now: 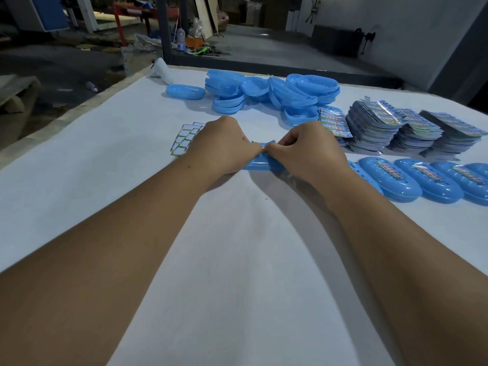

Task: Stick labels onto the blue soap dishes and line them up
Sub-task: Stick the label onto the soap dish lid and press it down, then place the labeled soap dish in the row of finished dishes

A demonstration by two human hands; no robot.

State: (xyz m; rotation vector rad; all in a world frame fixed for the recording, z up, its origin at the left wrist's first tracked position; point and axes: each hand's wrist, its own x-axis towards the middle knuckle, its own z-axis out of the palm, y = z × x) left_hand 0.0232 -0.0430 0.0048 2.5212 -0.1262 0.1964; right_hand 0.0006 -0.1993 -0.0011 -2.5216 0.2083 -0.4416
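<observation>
Head view: left hand (224,146) & right hand (306,151) both curl round blue oval plastic soap dish (260,165) at table centre, fingertips pinching a colourful label (263,147) on top, prob. to seat it flat before it joins labelled row (422,178) on the right.

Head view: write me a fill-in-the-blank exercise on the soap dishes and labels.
1. Both hands, left hand and right hand, work on one ____ dish.
2. The labelled dishes lie in a row on the person's ____ side.
3. The unlabelled dishes lie piled at the table's ____ edge.
4. The label stacks sit ____ the labelled row.

Missing words: blue; right; far; behind
</observation>
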